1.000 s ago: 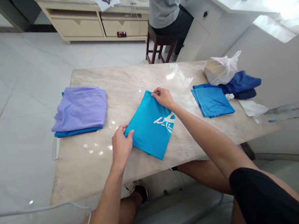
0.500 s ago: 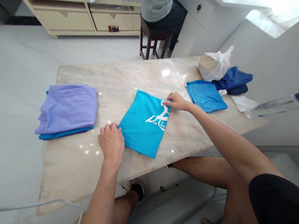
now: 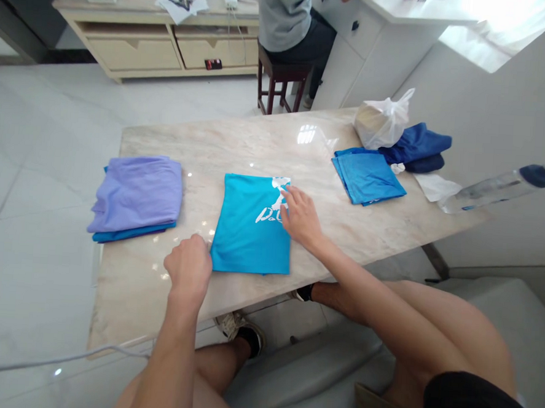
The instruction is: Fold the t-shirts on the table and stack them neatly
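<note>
From the head camera, the turquoise cloth [image 3: 252,233] lies folded on the marble table [image 3: 147,295]. The right hand [image 3: 302,215] rests on its printed edge, fingers loosely spread and covering some lettering. The left hand [image 3: 189,265] is at its near-left corner, fingers curled; whether they pinch the fabric, I can't tell.

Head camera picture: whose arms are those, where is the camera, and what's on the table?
There's no robot here. These are a person's bare arms, and the camera sits on that person's head, looking down. The left hand is at the near left corner of a folded turquoise cloth; the right hand touches its right side. The cloth lies on the table. Purple cloth lies to the left. To the right are blue cloth, a white bag and a bottle.
</note>
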`<action>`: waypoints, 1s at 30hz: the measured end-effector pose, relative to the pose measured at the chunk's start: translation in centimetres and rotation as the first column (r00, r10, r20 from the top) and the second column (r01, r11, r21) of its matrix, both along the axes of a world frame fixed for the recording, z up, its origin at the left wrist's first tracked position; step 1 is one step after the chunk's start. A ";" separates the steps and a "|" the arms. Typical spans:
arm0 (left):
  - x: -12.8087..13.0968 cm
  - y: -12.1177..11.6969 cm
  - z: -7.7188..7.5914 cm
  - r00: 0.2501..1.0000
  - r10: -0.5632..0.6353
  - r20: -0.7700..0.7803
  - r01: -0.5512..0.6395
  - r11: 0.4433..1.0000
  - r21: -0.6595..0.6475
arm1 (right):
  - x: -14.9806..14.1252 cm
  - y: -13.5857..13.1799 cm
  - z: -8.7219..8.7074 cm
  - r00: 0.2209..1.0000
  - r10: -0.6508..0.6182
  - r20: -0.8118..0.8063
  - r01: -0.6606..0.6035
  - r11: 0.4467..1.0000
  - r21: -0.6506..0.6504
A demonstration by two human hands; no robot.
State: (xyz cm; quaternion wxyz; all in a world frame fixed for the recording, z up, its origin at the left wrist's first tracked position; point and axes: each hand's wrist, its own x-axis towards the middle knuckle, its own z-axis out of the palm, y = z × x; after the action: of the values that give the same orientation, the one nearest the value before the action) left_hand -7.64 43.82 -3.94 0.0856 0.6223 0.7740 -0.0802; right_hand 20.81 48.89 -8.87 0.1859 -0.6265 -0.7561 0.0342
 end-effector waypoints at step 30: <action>2.5 1.0 -4.0 0.745 -0.180 0.642 -0.018 0.957 0.289 | 3.8 -2.3 3.5 0.846 -0.452 -0.283 0.141 0.700 -0.700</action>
State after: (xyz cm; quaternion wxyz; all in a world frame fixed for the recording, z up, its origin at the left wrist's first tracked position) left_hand -5.19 44.83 -7.95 0.2629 0.6491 0.6684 0.2508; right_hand 24.66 46.63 -5.37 0.1211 -0.7433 -0.5193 0.4039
